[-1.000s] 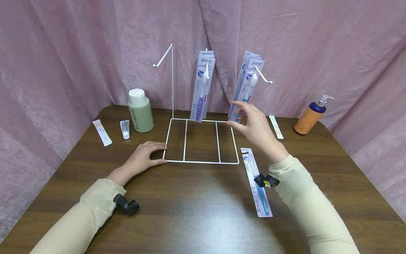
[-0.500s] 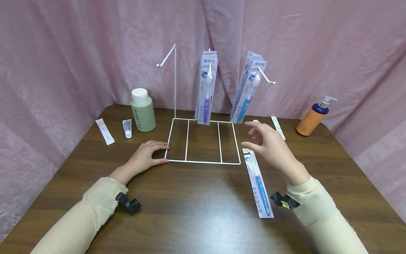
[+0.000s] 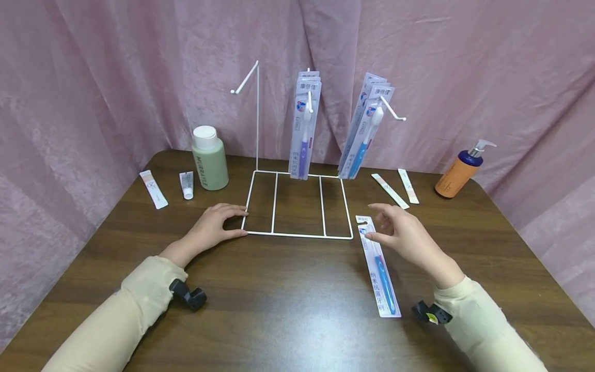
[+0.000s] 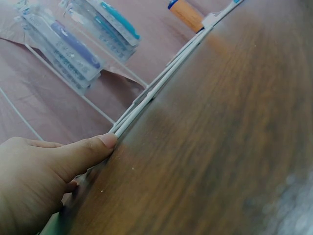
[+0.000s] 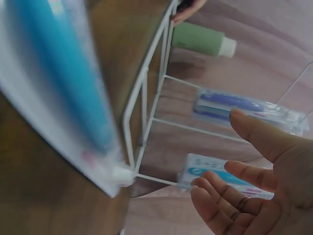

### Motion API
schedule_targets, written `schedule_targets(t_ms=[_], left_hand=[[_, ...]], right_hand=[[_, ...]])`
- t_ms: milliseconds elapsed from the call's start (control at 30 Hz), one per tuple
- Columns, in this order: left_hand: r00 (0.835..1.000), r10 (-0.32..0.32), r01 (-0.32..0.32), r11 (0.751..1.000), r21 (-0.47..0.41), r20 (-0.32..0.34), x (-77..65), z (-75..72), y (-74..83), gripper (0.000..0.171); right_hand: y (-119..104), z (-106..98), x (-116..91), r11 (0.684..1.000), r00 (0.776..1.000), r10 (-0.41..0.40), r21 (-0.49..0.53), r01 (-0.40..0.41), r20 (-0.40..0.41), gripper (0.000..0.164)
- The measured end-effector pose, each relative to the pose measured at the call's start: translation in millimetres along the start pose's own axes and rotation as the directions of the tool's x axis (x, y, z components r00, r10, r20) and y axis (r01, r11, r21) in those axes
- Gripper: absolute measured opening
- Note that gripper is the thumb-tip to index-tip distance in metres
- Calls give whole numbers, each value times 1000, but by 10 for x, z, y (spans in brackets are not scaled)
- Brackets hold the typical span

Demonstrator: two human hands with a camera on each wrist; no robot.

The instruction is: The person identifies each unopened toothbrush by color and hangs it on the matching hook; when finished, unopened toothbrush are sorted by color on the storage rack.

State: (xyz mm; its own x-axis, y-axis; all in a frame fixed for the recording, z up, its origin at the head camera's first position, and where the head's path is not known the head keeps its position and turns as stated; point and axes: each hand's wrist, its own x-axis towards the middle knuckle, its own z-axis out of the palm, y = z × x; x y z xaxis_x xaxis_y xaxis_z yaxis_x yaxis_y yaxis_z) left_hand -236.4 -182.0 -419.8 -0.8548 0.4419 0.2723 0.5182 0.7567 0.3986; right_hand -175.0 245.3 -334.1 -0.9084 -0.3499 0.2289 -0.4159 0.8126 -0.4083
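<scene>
A white wire display rack (image 3: 299, 236) stands on the table with packaged toothbrushes hung on two of its hooks: a purple-handled set (image 3: 304, 137) in the middle and a blue-handled set (image 3: 364, 134) on the right. My left hand (image 3: 211, 227) holds the base at its front left corner, thumb on the corner and fingers at the side bar; the left wrist view shows the thumb (image 4: 90, 154) against the wire. Over the upper end of a loose blue toothbrush in its pack (image 3: 382, 279) hovers my right hand (image 3: 409, 235), fingers loosely bent and holding nothing.
The rack's left hook (image 3: 245, 78) bears nothing. To the left are a green bottle (image 3: 210, 160), a small tube (image 3: 187, 185) and a sachet (image 3: 153, 189). Two sachets, one nearer (image 3: 389, 190) and one farther (image 3: 408, 186), and an orange pump bottle (image 3: 457, 173) lie or stand right.
My right hand has left the hanging blue toothbrushes, moving down and right to above the loose pack. My left hand stays at the rack's corner.
</scene>
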Motion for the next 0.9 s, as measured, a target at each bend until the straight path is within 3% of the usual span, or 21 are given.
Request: schedule_targets(t_ms=[333, 533, 900], left_hand=[[1000, -5, 5, 1000, 1, 9, 4, -2, -11, 52], [1000, -11, 11, 1000, 0, 17, 7, -2, -11, 53], [1000, -3, 4, 1000, -11, 12, 6, -12, -1, 52]], right_hand=[[148, 132, -120, 999, 997, 47, -18, -46, 59, 61], [174, 224, -168, 991, 984, 112, -86, -101, 136, 69], [170, 314, -202, 974, 963, 192, -152, -165, 189, 84]])
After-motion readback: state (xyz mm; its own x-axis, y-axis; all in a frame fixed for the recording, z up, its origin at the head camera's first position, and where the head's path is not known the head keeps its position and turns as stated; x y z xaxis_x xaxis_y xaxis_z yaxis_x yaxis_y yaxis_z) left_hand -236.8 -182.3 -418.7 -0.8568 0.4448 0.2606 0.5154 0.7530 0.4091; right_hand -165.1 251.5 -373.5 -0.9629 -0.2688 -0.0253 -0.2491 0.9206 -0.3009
